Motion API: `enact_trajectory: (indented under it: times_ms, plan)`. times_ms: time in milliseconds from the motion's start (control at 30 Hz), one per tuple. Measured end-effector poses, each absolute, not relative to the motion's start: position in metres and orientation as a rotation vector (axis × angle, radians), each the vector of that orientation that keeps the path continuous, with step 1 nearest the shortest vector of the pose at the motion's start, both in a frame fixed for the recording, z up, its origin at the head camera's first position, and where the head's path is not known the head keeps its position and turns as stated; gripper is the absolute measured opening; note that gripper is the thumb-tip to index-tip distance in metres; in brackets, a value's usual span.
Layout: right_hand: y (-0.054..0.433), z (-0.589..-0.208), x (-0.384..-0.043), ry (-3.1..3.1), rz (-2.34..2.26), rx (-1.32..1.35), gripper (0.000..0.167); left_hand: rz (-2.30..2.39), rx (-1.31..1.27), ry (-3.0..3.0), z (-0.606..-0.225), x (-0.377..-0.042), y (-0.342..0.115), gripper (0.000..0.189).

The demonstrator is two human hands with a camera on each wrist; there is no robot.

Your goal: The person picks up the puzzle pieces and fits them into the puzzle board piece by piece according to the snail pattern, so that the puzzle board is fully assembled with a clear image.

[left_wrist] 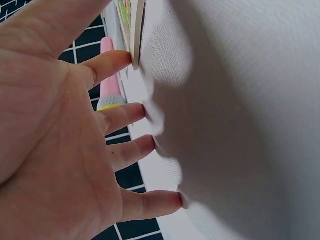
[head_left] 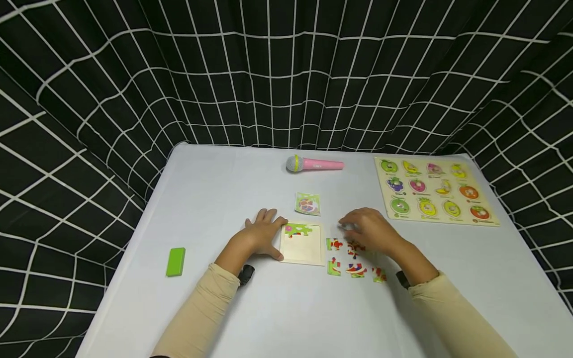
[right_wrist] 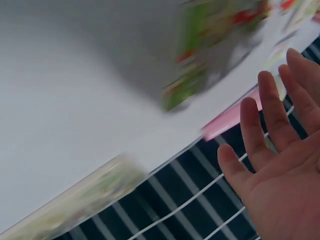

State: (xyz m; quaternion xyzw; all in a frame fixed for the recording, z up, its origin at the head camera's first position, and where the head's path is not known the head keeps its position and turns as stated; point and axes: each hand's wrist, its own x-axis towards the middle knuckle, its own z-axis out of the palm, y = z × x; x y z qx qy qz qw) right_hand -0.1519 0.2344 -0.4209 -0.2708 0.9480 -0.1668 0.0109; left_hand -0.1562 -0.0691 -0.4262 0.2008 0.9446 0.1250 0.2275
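Observation:
A small wooden puzzle tray (head_left: 304,250) lies mid-table, with green puzzle pieces (head_left: 300,228) set along its upper left. My left hand (head_left: 258,237) is spread flat-fingered at its left side, index finger and thumb at the edge. In the left wrist view the index fingertip (left_wrist: 122,58) meets the tray's side. Several loose puzzle pieces (head_left: 356,270) in red and green lie right of the tray. Over the upper ones hovers my right hand (head_left: 370,231), partly covering them. Its fingers (right_wrist: 272,102) are loosely bent with nothing seen between them in the right wrist view.
Beyond the tray lies a small square picture card (head_left: 308,204), and behind it a pink toy microphone (head_left: 320,164). A fruit peg board (head_left: 436,191) occupies the back right. A green block (head_left: 175,261) sits at the left. Black grid-patterned cloth (head_left: 286,74) surrounds the table.

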Motion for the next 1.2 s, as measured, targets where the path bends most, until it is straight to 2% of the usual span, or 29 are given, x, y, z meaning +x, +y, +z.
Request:
enact_trajectory:
  times_ms: [233,433,1000,1200]
  plan:
    - [0.271,-0.426,-0.149,3.017,-0.440,-0.667,0.030,0.351,0.543,2.602,-0.420,-0.156,-0.076,0.097]
    - [0.283,-0.431,-0.148,3.003,-0.403,-0.631,0.029,0.353,0.538,2.612,-0.419,-0.156,-0.078,0.096]
    - [0.282,-0.432,-0.149,2.997,-0.444,-0.593,0.027,0.301,0.540,2.609,-0.422,-0.156,-0.075,0.097]
    - [0.261,-0.429,-0.150,2.977,-0.515,-0.635,0.028,0.302,0.554,2.603,-0.424,-0.156,-0.070,0.097]
